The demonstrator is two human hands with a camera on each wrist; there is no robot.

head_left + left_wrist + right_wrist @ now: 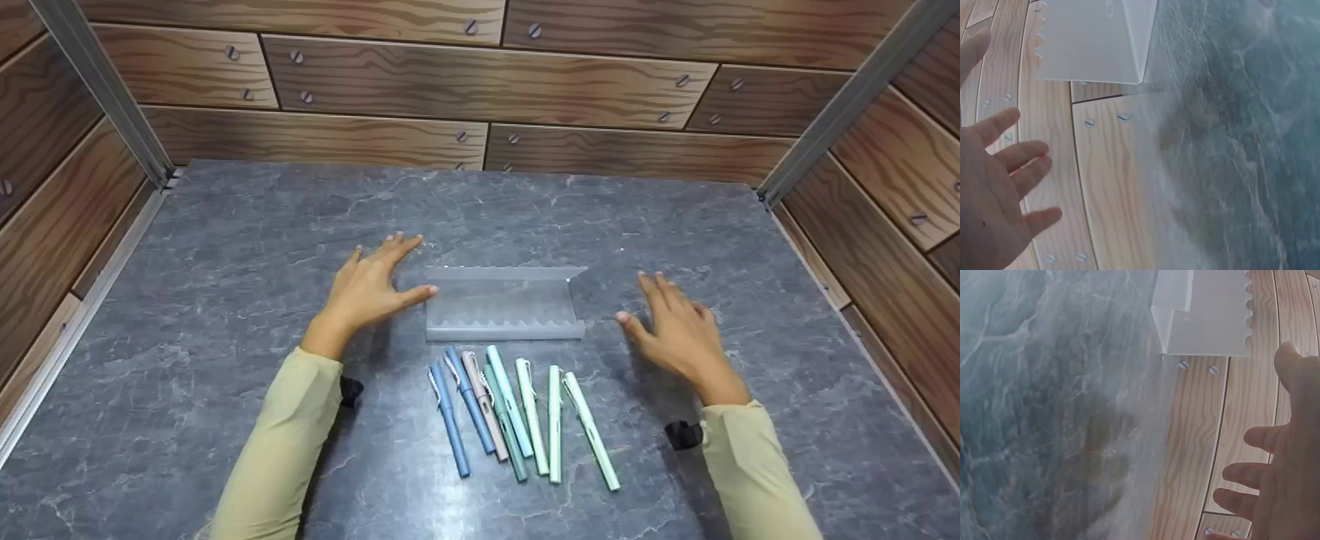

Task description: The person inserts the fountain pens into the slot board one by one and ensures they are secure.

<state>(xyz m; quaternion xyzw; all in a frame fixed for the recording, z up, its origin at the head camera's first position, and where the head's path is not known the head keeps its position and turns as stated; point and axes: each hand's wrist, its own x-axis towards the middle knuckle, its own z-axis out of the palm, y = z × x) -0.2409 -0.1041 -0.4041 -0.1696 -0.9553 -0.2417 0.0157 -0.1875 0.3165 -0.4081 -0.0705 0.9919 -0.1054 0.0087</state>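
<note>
Two bare hands hold nothing: the left hand has its fingers spread wide, at about 9 o'clock from the rectangular translucent plastic holder; the right hand has loosely extended fingers, well apart at about 3 o'clock. From above, the left thumb overlaps the holder's left end, but the left wrist view shows a gap there.

The holder lies on the marbled grey surface, its scalloped near wall facing 6 o'clock. Just beyond that wall, eight slim pens fan out: two blue pens, one mauve-grey pen, one dark green pen, one aqua pen and three pale green pens.

Handling the holder would go best with a light, level grip at both ends, since thin plastic may flex or skid. Pens are probably best picked singly by the middle; the dark green and aqua ones crowd together.

The near wall gives little margin towards 6 o'clock. More room runs from 10 to 2 o'clock, as far as the wood-patterned back wall.
</note>
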